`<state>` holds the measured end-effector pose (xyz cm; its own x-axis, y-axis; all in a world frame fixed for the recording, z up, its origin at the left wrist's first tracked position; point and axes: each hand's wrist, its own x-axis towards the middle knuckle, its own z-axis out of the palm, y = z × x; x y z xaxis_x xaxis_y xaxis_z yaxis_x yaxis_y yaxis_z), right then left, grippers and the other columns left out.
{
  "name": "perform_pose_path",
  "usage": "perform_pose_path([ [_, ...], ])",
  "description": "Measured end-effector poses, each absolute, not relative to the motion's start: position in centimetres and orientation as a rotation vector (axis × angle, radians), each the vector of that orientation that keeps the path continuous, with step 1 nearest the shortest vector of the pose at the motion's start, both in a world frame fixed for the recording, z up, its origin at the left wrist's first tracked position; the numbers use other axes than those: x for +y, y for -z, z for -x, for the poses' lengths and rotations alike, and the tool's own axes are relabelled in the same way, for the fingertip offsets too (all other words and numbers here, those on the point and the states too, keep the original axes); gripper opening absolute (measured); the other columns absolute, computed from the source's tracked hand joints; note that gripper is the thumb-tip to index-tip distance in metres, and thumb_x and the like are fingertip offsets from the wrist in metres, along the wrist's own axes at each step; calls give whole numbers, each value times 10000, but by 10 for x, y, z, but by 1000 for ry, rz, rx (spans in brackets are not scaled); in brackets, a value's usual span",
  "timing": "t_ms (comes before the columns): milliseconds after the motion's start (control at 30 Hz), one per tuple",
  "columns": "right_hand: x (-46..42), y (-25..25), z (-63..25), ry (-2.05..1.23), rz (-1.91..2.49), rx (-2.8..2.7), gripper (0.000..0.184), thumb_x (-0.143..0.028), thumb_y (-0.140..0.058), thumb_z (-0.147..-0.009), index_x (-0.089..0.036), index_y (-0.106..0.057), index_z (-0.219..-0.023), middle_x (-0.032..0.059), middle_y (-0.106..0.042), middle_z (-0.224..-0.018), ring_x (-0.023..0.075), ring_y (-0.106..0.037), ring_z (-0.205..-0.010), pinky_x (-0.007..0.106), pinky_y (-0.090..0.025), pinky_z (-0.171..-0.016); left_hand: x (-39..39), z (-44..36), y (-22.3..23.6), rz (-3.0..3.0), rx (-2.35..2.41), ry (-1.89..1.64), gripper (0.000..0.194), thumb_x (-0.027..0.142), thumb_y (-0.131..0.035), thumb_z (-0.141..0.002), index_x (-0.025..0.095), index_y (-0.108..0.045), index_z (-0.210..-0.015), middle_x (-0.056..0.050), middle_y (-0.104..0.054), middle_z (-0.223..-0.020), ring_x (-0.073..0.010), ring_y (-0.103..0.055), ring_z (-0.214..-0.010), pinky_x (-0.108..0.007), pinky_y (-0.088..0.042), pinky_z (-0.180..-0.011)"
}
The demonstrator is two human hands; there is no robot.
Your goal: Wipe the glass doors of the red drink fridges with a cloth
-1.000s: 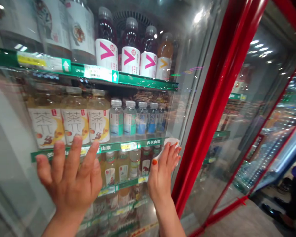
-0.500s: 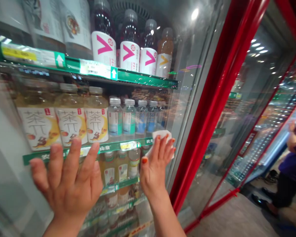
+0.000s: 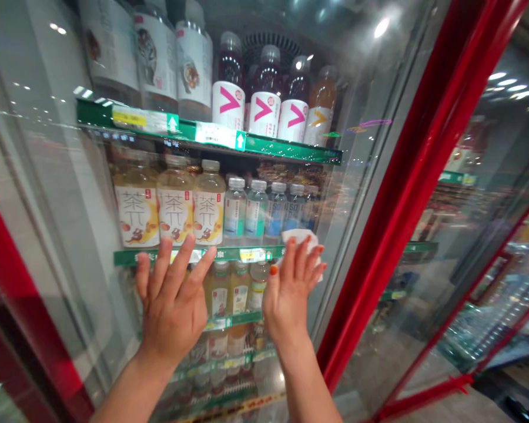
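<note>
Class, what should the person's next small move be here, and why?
Probably a short upward slide of the right hand, carrying the cloth over the glass: the cloth lies beneath that hand, seemingly against the pane, and nothing on this side blocks the way above it. The left hand is spread with no cloth in view.

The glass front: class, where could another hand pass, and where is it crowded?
Probably across the glass between the left hand and right hand, or through the narrower strip between the white cloth and red frame. Behind the glass it is crowded: bottles stand in close rows on green-edged shelves.
</note>
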<state>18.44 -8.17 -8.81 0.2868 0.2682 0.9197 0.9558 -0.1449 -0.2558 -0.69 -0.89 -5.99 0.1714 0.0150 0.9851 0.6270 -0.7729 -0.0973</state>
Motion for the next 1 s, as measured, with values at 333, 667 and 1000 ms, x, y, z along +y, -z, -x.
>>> perform_pose_path([
  [333,-91,101,-185,1047,1633,-1295,779,-308,-441,-1140,-351,-17,-1792,88,-171,-1876,391,33,-1746,816,-111,-1338,17,58,86,1886,-905,1573,1041,449,-793,-968,404,-140,-1777,-21,-59,-1864,-344,83,-1735,-706,100,-1382],
  [667,-81,57,-140,1221,1399,-1998,638,-463,-509,-1134,-439,-302,-1737,-129,-504,-1721,219,-297,-1699,524,-6,-1444,22,55,92,1910,-819,1741,738,456,-516,-1099,362,-222,-1768,7,-204,-1842,-282,16,-1750,-662,93,-1404],
  [1000,-63,9,-123,1464,1122,-2198,608,-554,-469,-1139,-358,-404,-1710,-142,-336,-1804,210,44,-1752,535,146,-1419,22,55,94,1800,-687,1831,793,527,-322,-1148,139,-53,-1785,-79,-21,-1874,-273,17,-1754,-540,59,-1424],
])
